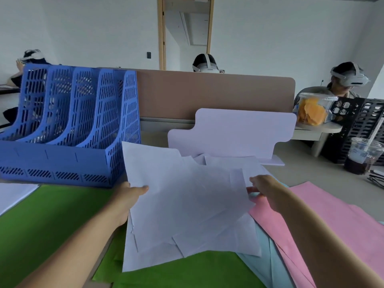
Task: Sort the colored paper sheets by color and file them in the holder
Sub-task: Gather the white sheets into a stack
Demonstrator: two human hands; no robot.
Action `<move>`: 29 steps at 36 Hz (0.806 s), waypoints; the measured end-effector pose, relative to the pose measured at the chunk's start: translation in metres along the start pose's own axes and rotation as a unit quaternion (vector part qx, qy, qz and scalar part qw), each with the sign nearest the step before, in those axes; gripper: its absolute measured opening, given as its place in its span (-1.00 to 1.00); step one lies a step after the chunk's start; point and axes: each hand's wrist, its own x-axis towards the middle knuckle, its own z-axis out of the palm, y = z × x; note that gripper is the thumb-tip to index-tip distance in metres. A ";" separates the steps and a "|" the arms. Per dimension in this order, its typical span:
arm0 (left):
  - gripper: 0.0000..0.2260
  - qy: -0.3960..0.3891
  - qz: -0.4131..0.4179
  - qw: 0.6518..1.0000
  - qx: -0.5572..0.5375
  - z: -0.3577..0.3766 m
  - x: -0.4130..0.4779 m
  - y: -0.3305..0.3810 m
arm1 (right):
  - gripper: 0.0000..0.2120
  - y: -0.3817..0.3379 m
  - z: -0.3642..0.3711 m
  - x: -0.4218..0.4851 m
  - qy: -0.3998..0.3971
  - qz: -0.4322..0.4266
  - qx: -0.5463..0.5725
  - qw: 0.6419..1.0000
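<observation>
Fingers [141, 188] of left hand [128, 202], right hand [268, 192] — tight on white sheets [187, 204] (several); 1 holder [62, 159].

The blue perforated plastic file holder [68, 129] blocks the far left, its slots open on top. A pale lilac upright board [232, 134] and the tan divider panel [207, 94] behind it wall off the back. Bare grey desk [307, 173] lies between that board and a clear lidded cup of dark drink [362, 156] at the right.

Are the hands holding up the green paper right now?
No, the left hand and the right hand both grip white sheets, while the green paper lies flat beneath them.
</observation>
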 end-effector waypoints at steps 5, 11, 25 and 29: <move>-0.72 -0.045 -0.014 0.999 0.006 -0.003 0.001 -0.001 | -0.90 -0.002 0.010 0.002 -0.012 0.017 0.000 1.000; -0.48 -0.132 0.008 0.991 0.018 -0.007 -0.003 -0.001 | -0.79 0.003 0.025 0.002 0.022 -0.064 -0.136 0.988; -0.46 -0.197 -0.063 0.978 -0.030 -0.001 -0.003 -0.001 | -0.55 0.004 0.011 -0.020 -0.100 -0.077 -0.099 0.987; -0.51 -0.199 -0.039 0.979 0.016 0.008 -0.010 0.001 | -0.72 -0.001 0.019 -0.032 -0.141 -0.156 -0.133 0.968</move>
